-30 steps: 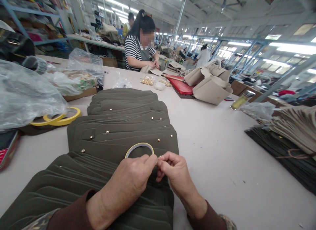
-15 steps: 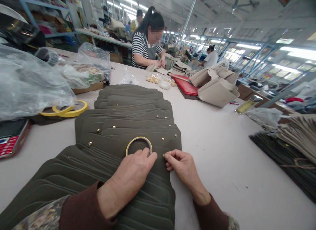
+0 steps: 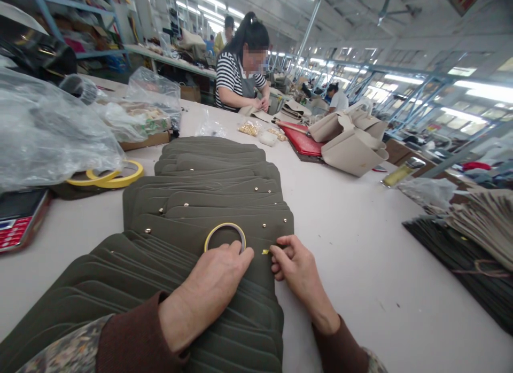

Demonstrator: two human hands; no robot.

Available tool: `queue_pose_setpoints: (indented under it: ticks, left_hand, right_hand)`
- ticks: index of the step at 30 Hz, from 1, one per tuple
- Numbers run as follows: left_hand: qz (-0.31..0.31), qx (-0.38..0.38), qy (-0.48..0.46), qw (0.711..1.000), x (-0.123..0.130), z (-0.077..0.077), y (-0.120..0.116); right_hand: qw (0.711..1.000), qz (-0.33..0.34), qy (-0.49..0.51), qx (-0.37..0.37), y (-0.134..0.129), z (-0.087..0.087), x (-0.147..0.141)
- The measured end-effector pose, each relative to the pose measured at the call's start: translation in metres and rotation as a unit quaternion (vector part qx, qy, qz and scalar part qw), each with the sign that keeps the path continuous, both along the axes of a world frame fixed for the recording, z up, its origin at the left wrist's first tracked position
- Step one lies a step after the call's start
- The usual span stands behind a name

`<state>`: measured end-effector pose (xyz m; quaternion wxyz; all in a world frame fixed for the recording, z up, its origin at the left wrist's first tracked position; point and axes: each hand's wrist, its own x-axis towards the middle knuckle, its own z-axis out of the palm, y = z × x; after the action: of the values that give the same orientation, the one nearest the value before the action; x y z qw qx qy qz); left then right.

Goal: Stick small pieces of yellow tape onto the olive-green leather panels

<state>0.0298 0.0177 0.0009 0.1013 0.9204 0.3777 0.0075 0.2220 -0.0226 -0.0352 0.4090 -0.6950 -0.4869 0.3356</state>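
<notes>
My left hand rests on overlapping dark olive panels, its fingers closed around the near side of a thin roll of yellow tape. A small scrap of yellow tape lies on a panel near its right edge. Just right of that scrap is my right hand, thumb and forefinger parted, the other fingers curled, with nothing visible between them. Small shiny gold studs dot several panels farther up.
Left on the table are more tape rolls, plastic bags and a red-keyed device. Beige bag pieces, a red pouch and a bottle stand back right. A co-worker sits across, handling beige material.
My right thumb and forefinger have come apart and moved slightly right, off the spot where they were pinched. The yellow tape scrap now shows on the panel there. My left hand stays on the roll.
</notes>
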Motion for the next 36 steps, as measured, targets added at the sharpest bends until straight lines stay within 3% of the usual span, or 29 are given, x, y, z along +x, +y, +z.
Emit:
queue_pose_setpoints:
  ticks: [2, 6, 9, 13, 17, 19, 21, 25, 30, 36]
  left_hand:
    - [0.0, 0.0, 0.003, 1.0, 0.0, 0.002, 0.0]
    - [-0.005, 0.007, 0.006, 1.0, -0.001, 0.001, 0.0]
    - [-0.01, 0.023, -0.009, 1.0, -0.001, 0.001, 0.0]
    - [-0.016, 0.031, -0.077, 0.996, -0.006, 0.004, 0.001]
    - [-0.039, 0.055, -0.183, 0.981, -0.013, 0.003, 0.005]
    - [-0.06, 0.067, -0.217, 0.972, -0.015, 0.0, 0.007]
    - [-0.078, 0.067, -0.229, 0.968, -0.014, -0.003, 0.007]
    - [-0.082, 0.047, -0.206, 0.974, -0.01, -0.005, 0.003]
    - [-0.067, 0.013, -0.163, 0.984, -0.008, -0.004, -0.002]
    - [-0.043, -0.018, -0.157, 0.986, -0.007, 0.004, -0.001]
  right_hand:
    - [1.0, 0.018, 0.011, 0.013, -0.005, -0.002, 0.003]
    - [0.982, 0.074, -0.147, 0.097, -0.005, -0.003, -0.001]
    - [0.966, 0.075, -0.216, 0.121, 0.001, 0.0, -0.009]
    - [0.963, 0.11, -0.233, 0.072, 0.003, 0.009, -0.01]
    - [0.971, 0.18, -0.154, -0.011, -0.006, 0.018, -0.003]
    - [0.984, 0.147, -0.096, 0.029, -0.011, 0.02, -0.002]
    - [0.985, 0.108, -0.058, 0.119, -0.013, 0.023, -0.004]
    - [0.955, 0.146, -0.068, 0.251, -0.014, 0.028, -0.011]
    - [0.928, 0.173, -0.161, 0.289, -0.012, 0.026, -0.02]
    - [0.897, 0.138, -0.26, 0.329, -0.01, 0.022, -0.026]
